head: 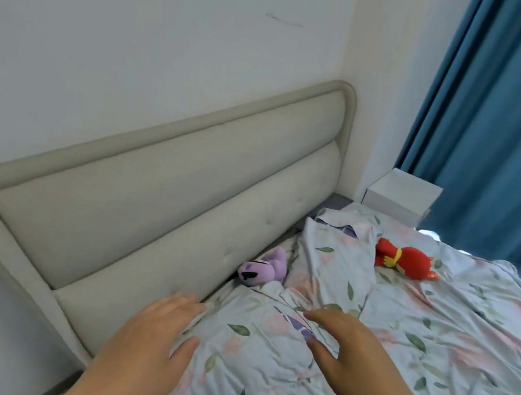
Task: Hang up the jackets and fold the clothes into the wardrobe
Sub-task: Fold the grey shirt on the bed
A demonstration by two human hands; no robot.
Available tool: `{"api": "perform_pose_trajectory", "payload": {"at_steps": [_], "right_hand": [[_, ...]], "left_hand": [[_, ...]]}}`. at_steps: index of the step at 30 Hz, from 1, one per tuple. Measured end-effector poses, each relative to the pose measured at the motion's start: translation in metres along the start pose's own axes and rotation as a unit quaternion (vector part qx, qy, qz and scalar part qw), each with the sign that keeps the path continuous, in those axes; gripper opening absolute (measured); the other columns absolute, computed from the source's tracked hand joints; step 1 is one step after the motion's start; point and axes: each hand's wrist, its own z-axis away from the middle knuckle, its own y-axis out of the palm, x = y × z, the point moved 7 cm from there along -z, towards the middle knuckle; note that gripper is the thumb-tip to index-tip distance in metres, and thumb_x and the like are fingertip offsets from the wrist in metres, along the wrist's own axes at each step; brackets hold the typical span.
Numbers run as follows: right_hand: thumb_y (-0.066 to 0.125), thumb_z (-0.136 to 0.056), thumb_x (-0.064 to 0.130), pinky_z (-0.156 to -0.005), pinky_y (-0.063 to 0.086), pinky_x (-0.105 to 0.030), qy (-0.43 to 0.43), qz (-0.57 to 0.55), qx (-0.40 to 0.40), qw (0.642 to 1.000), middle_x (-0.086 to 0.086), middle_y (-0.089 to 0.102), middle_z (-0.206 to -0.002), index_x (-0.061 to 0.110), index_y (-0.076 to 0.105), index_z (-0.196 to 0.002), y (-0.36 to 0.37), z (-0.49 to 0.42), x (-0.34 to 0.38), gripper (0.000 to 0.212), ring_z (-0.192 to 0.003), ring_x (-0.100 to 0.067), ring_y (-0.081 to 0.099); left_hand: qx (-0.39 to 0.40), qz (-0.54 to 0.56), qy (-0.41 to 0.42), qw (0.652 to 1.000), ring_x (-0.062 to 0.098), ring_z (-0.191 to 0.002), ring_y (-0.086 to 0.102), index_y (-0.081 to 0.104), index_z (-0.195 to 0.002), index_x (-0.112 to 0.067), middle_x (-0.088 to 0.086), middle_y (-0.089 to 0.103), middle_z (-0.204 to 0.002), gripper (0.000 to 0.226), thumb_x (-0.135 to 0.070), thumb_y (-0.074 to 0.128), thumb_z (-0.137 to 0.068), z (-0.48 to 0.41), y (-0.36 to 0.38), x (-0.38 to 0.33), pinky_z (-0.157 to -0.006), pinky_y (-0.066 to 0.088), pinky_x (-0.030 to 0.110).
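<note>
Both my hands reach out over a bed covered in pale floral bedding (417, 336). My left hand (148, 345) is open with straight fingers, its fingertips near the gap between the headboard and the bedding. My right hand (350, 360) is open too, fingers spread just above a floral pillow (265, 342). Neither hand holds anything. No jacket, loose clothing or wardrobe is in view.
A padded beige headboard (158, 199) runs along the white wall on the left. A purple plush toy (262, 268) lies against it, and a red plush toy (405, 261) lies further right. A white bedside table (399, 197) and blue curtains (502, 131) stand at the far right.
</note>
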Motion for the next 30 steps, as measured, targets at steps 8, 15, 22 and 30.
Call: {"api": "perform_pose_trajectory", "payload": {"at_steps": [8,15,22,30], "right_hand": [[0.049,-0.102,0.039,-0.102,0.028,-0.010,0.161,0.022,-0.046,0.986,0.023,0.049,-0.140,0.037,0.047,-0.142,-0.017,0.094,-0.024,0.041,-0.132,0.000,0.041],[0.047,-0.103,0.040,-0.113,0.031,-0.022,0.300,0.028,-0.054,0.952,0.020,0.042,-0.148,0.037,0.042,-0.147,-0.028,0.197,-0.043,0.044,-0.138,-0.003,0.036],[0.048,-0.103,0.039,-0.114,0.030,-0.024,0.417,-0.001,-0.152,0.896,0.020,0.042,-0.149,0.036,0.042,-0.147,-0.041,0.318,-0.076,0.045,-0.138,-0.003,0.035],[0.051,-0.102,0.036,-0.112,0.032,-0.022,0.523,-0.083,-0.234,0.815,0.020,0.043,-0.148,0.035,0.043,-0.148,-0.039,0.479,-0.140,0.047,-0.137,-0.003,0.037]], "left_hand": [[0.075,0.160,0.041,0.983,0.002,-0.125,0.043,0.061,-0.125,-0.035,-0.019,0.049,-0.133,0.044,-0.050,0.059,-0.083,-0.014,0.056,-0.042,-0.105,0.029,0.023],[0.117,0.242,0.063,0.961,0.031,-0.112,0.062,0.062,-0.118,-0.038,-0.005,0.064,-0.123,0.053,-0.005,0.077,-0.079,-0.017,0.092,-0.089,-0.094,0.046,0.047],[0.231,0.235,0.182,0.926,0.022,-0.127,0.050,0.054,-0.133,-0.035,-0.011,0.053,-0.127,0.046,-0.021,0.066,-0.091,-0.006,0.136,-0.214,-0.094,0.040,0.035],[0.319,0.166,0.322,0.876,0.011,-0.135,0.042,0.043,-0.143,-0.038,-0.016,0.042,-0.148,0.048,-0.033,0.057,-0.097,0.042,0.198,-0.384,-0.101,0.043,0.031]]}}
